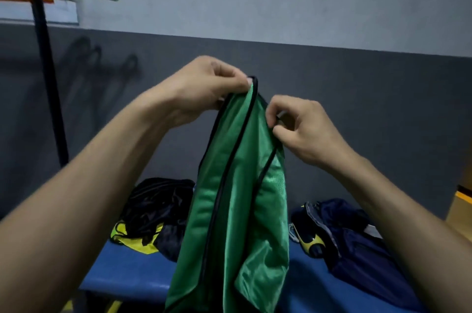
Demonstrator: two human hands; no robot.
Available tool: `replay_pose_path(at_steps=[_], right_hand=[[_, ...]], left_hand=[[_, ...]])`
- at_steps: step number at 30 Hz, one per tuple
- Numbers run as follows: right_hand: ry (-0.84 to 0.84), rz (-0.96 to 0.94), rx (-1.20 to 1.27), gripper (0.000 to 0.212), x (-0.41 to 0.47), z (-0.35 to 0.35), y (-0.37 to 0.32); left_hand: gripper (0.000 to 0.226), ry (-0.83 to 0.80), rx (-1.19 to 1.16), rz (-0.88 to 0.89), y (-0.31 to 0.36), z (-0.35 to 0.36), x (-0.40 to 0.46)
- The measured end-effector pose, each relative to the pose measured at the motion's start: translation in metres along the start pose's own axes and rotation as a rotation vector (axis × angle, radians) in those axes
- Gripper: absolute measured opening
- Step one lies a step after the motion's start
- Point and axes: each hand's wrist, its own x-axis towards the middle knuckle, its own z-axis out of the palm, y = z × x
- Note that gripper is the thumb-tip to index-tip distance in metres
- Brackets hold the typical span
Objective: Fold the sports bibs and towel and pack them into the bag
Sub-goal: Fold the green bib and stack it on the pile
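Green mesh sports bib (237, 200) hangs above the blue bench (132, 271), top edge pinched by left hand (204, 88) and right hand (304, 128).

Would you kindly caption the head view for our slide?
Both hands, left hand and right hand, pinch a shiny green black-trimmed bib above a blue bench.

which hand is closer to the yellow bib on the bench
Left. The left hand pinches the green bib above the yellow bib; the right hand is farther right.
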Motion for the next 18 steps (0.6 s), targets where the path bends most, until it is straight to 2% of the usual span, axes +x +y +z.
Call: replay_pose_path(at_steps=[2,5,8,10,12,16,18], right_hand=[[-0.024,-0.025,-0.057,0.032,0.001,-0.002,0.003],[0.013,0.087,0.015,0.041,0.003,-0.011,0.008],[0.060,0.226,0.319,0.041,0.005,-0.021,-0.005],[0.006,0.351,0.635,0.038,0.004,-0.023,-0.013],[-0.064,0.417,0.834,0.033,0.000,-0.025,-0.016],[-0.083,0.402,0.808,0.020,-0.008,-0.014,-0.017],[-0.060,0.385,0.787,0.021,-0.013,-0.005,-0.018]], left_hand=[[0.022,-0.033,-0.010,0.010,0.015,-0.010,0.006],[0.017,-0.132,0.031,-0.003,0.029,-0.019,0.011],[0.020,-0.180,0.091,-0.026,0.030,-0.018,0.012],[0.022,-0.152,0.160,-0.037,0.029,-0.018,0.014],[0.026,-0.138,0.269,-0.051,0.030,-0.018,0.015],[0.027,-0.115,0.354,-0.062,0.032,-0.010,0.017],[0.027,-0.113,0.369,-0.048,0.031,-0.006,0.019]])
